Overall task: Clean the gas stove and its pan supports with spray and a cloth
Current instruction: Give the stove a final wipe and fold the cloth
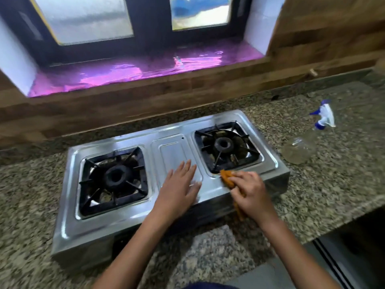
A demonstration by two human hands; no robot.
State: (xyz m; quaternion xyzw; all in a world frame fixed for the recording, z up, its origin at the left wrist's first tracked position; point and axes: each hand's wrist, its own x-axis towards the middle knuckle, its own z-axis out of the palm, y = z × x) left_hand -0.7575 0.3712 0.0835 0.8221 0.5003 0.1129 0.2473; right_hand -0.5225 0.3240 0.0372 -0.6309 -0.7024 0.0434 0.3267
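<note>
Nearest the camera, two bare forearms reach forward over the speckled granite bench (31,195) toward a steel two-burner gas stove (133,215) that sits on it at a slight angle.

The left hand (179,190) lies palm down on the flat middle panel of the stove top, between the two burners; its fingers (188,166) are spread open and straight, holding nothing. The right hand (250,188) is just beside it, at the front edge of the stove below the right burner. Its fingers (239,180) are curled tight around an orange cloth (227,177), which is pressed onto the steel at the near corner of the right burner well. A strip of the same cloth hangs down under the wrist, over the stove's front face.

Both black pan supports are in place: the left pan support (113,180) sits in its square recess around its dark burner ring, and the right pan support (226,146) does the same farther back. The well under the right one looks brownish and stained.

To the right of the stove, well apart from the hands, a clear spray bottle (300,151) with a white and blue trigger head stands on the bench.

Behind the stove a wood-patterned wall strip (145,101) runs along the back of the bench. Above it is a window sill (145,69) lined with shiny purple foil, and then a dark-framed window (150,19) with frosted panes.
</note>
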